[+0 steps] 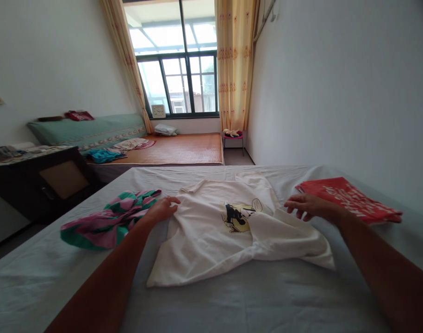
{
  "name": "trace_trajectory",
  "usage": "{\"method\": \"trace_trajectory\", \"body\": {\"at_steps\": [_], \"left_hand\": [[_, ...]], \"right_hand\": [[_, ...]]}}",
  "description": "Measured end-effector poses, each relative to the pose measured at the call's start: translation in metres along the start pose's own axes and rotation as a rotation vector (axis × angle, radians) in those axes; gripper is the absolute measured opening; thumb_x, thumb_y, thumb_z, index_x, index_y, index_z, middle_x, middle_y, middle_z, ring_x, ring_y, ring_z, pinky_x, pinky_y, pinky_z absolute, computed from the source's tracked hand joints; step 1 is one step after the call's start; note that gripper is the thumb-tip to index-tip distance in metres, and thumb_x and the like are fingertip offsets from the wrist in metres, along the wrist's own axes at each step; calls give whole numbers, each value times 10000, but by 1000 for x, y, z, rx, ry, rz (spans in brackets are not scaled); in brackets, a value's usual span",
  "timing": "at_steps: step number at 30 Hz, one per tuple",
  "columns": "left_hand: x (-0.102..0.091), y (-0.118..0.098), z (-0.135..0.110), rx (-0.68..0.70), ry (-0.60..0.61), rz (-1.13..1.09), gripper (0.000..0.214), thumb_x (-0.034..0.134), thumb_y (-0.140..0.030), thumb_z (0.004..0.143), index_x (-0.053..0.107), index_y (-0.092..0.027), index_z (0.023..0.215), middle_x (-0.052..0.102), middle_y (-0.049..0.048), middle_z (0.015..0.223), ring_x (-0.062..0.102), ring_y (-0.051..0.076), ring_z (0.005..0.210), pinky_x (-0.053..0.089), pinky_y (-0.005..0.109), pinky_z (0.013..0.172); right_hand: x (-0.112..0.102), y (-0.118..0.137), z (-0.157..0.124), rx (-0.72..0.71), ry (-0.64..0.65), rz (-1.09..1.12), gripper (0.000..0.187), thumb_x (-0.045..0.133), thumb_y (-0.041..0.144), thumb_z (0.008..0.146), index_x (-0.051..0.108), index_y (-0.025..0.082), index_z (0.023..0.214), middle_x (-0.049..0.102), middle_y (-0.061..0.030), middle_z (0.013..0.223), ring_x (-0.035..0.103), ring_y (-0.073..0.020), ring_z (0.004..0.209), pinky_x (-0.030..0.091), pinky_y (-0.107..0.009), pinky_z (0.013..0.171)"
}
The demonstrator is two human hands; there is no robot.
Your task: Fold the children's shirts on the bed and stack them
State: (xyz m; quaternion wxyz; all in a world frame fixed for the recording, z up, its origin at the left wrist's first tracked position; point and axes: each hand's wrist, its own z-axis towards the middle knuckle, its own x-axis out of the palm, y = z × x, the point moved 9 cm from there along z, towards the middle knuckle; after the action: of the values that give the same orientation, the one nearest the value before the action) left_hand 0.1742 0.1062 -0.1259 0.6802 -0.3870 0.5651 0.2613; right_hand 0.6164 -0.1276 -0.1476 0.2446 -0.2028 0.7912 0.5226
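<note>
A white T-shirt with a cartoon print lies spread before me on a bed with a pale sheet. Its right side is rumpled, with a fold lying over part of the print. At the shirt's left edge, near the sleeve, my left hand rests with fingers stretched out; they seem to touch the cloth. Over the right edge, my right hand hovers low with its fingers apart, holding nothing. Crumpled pink-and-green striped cloth lies beside my left forearm. Just beyond my right wrist is a folded red garment with white lettering.
A dark cabinet stands to the left. Farther back is another bed with a brown mat, carrying blue clothing and other cloth. A small stool is by the curtain. A white wall runs along the right.
</note>
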Motion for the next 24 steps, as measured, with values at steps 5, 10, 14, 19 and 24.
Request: {"method": "trace_trajectory", "body": {"at_steps": [5,10,14,19,24], "left_hand": [[-10,-8,42,18,-16,96,356,484,-312,822,649,-213,1122,653,74,1166,581,217,1095,401,289,967],[5,-11,93,3,7,107,512,543,-373,787,564,-141,1242,559,144,1309,491,245,1230,364,303,1010],[16,-7,115,-57,16,108,557,570,-390,760,540,-148,1261,585,152,1272,526,262,1186,399,320,960],[18,0,129,-91,49,100,259,583,-330,720,684,-231,937,708,69,980,646,228,898,461,288,768],[6,-1,137,-100,-36,95,190,575,-317,735,658,-245,890,694,36,938,625,211,875,449,272,736]], "right_hand": [[-20,7,49,41,-71,-187,504,633,633,696,637,164,881,668,-117,893,647,-174,600,506,-253,470],[-32,19,92,85,-176,-146,577,696,642,626,621,151,919,657,-112,854,670,-207,637,511,-263,470],[-31,23,114,107,-227,-18,550,748,588,588,626,153,901,642,-61,713,628,-156,589,487,-231,481],[-31,24,134,121,-183,-179,373,751,478,603,594,141,634,457,26,406,506,-125,425,395,-229,418],[-62,48,148,53,-348,-258,219,676,273,657,621,172,843,588,0,552,577,-156,553,436,-255,537]]}}
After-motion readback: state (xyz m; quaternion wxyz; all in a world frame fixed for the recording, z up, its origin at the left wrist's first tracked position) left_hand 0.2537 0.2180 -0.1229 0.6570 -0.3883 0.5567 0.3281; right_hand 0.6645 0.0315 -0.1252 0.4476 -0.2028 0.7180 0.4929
